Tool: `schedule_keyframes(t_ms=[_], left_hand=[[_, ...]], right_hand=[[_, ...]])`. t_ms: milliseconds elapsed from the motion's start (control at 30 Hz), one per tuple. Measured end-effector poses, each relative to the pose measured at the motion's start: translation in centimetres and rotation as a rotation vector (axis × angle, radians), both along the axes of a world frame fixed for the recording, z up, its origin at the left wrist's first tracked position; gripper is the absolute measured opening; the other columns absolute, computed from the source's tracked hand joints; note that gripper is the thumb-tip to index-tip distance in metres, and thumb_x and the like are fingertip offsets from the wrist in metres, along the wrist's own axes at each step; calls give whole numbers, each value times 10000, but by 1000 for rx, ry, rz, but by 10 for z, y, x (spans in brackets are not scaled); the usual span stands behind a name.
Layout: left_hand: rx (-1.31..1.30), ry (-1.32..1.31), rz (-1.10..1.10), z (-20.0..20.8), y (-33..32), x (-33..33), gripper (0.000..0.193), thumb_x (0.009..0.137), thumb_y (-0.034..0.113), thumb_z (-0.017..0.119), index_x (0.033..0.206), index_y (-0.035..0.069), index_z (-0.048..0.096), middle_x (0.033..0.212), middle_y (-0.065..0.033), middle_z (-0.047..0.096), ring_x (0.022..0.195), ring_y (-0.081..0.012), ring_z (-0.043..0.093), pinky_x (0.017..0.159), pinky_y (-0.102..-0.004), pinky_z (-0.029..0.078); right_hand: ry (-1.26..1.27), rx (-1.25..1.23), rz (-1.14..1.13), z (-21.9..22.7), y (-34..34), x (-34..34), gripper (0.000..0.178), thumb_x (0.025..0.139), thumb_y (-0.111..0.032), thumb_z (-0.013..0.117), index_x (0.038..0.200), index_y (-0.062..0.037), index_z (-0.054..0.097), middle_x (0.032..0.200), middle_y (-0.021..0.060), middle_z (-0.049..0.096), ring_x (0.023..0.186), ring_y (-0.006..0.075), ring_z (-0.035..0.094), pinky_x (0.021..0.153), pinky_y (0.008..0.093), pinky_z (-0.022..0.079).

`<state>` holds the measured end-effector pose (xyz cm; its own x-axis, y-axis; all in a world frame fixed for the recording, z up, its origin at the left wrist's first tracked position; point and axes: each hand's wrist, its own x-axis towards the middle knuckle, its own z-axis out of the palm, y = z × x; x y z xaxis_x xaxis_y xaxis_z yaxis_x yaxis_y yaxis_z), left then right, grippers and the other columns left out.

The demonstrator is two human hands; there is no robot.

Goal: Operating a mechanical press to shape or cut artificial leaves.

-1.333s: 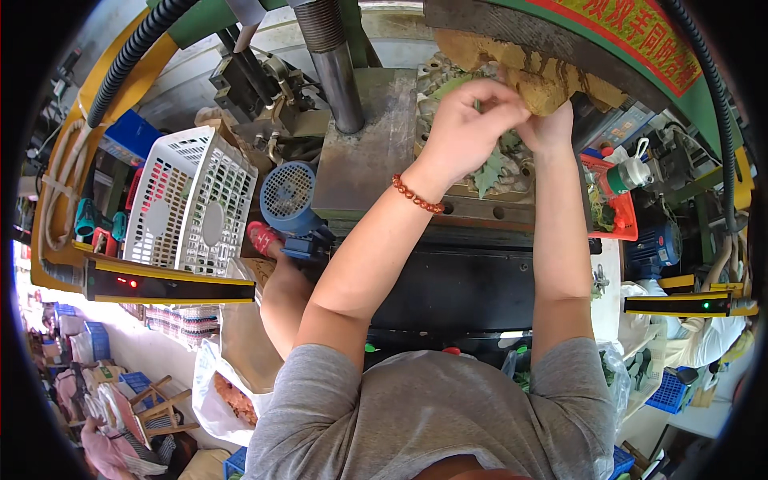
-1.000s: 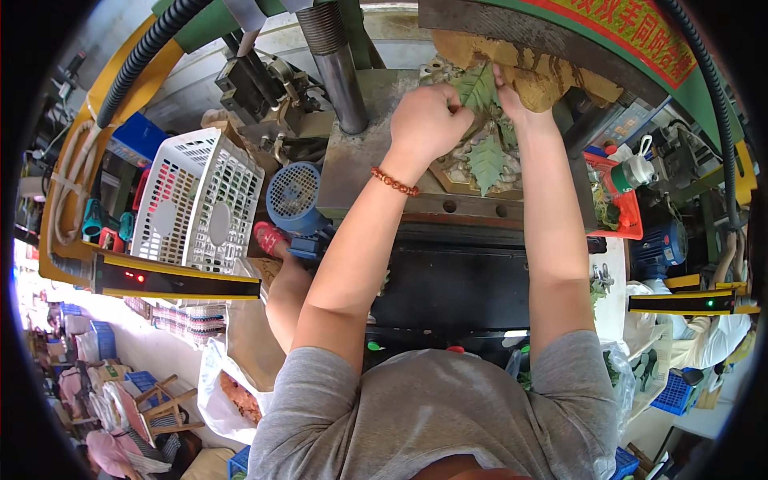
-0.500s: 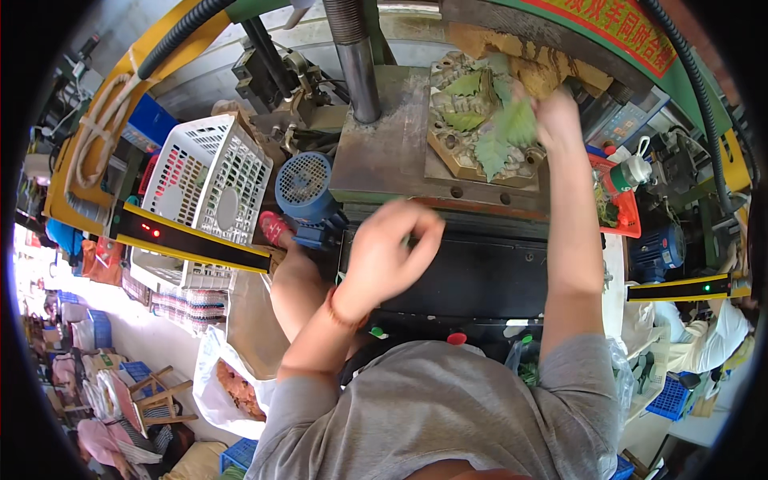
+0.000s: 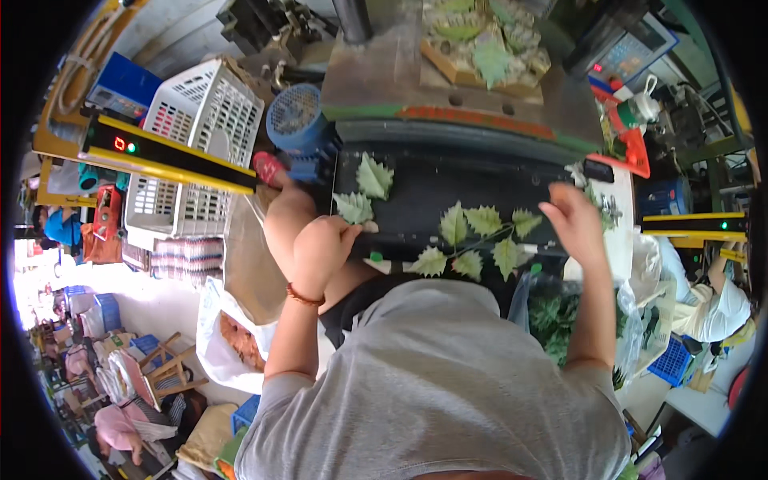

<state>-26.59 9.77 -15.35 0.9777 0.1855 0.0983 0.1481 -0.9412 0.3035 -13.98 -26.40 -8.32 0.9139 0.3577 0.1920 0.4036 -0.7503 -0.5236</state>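
Note:
My left hand (image 4: 322, 252) has its fingers pinched together at the lower edge of a serrated green leaf (image 4: 354, 208); whether a stem is between the fingertips is hidden. A second pale green leaf (image 4: 374, 176) lies just above it on the black panel (image 4: 416, 188). To the right, a sprig of several jagged leaves (image 4: 482, 221) lies across the panel's near edge. My right hand (image 4: 578, 224) hovers right of that sprig, thumb and fingers apart, holding nothing visible. More leaves (image 4: 491, 61) lie on the metal mold (image 4: 456, 70) on the press bed.
At the left stand a white plastic crate (image 4: 208, 120) and a blue motor (image 4: 294, 116). Yellow-and-black light bars (image 4: 172, 156) flank both sides. A clear bag of green leaves (image 4: 552, 324) sits by my right arm. An orange-red tray (image 4: 636, 152) is beyond my right hand.
My right hand has come back from the mold toward me and is now empty. My left hand has moved left and down, its fingers closing. Leaves now lie on the black panel. The view has tilted down.

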Motion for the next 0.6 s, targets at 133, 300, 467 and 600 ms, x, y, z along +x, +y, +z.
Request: schedule_keyframes(t_ms=[133, 300, 467, 600], left_hand=[[-168, 423, -37, -15, -4, -30, 321, 802, 335, 647, 690, 35, 630, 733, -96, 639, 640, -291, 578, 588, -365, 447], [-208, 285, 27, -55, -20, -29, 336, 789, 359, 665, 695, 37, 635, 722, -94, 630, 646, -287, 580, 591, -365, 448], [-180, 295, 63, -49, -26, -32, 342, 777, 364, 678, 703, 33, 636, 723, -93, 630, 650, -289, 580, 595, -366, 449], [-189, 273, 67, -53, -27, -32, 336, 775, 363, 681, 720, 34, 639, 721, -88, 631, 655, -289, 586, 599, -367, 452]], right_hand=[[439, -424, -103, -61, -84, -64, 372, 795, -328, 671, 652, 3, 574, 617, 130, 594, 555, 328, 539, 557, 409, 427], [283, -319, -170, -132, -91, -79, 429, 799, -379, 662, 645, 9, 566, 592, 140, 568, 540, 325, 521, 551, 401, 425], [317, -298, -161, -133, -93, -77, 387, 812, -334, 669, 661, 5, 561, 576, 104, 554, 516, 249, 491, 537, 366, 408], [335, -228, -192, -132, -96, -80, 403, 807, -350, 670, 655, 8, 562, 580, 123, 560, 526, 299, 508, 545, 388, 421]])
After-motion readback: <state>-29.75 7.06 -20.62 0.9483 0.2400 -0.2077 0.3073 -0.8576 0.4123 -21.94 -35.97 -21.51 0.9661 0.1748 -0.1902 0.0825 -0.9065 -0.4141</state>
